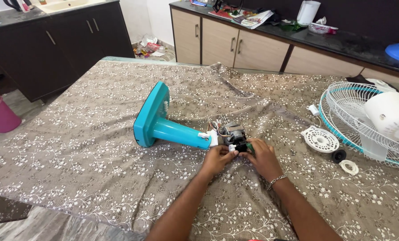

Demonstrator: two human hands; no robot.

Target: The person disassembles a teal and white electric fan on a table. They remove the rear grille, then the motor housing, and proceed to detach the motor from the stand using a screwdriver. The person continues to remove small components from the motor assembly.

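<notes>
Both hands are meeting at the near end of a small fan motor [233, 134], which is lying on the cloth-covered bench [97, 151]. The left hand [217, 158] is curling its fingers round a small white piece on the near left of the motor, its grip closed on that piece. The right hand [263, 156] is pinching a small green part on the near right of the motor, fingers closed tight; a bracelet is circling that wrist. What exactly the green part is cannot be told.

To do this well, I judge the left hand should be bracing the motor housing steady while the right works in small moves, keeping the thin wires above the motor slack and unpinched.

Left of the motor, the turquoise fan stand [157, 122] is lying on its side, its neck touching the motor mount. Right of the motor, a white round cap [320, 139], a black knob [338, 155] and a white ring [349, 167] are resting apart. Farther right, the wire fan guard [342, 111] is lying with the white motor cover [390, 115] in it.
</notes>
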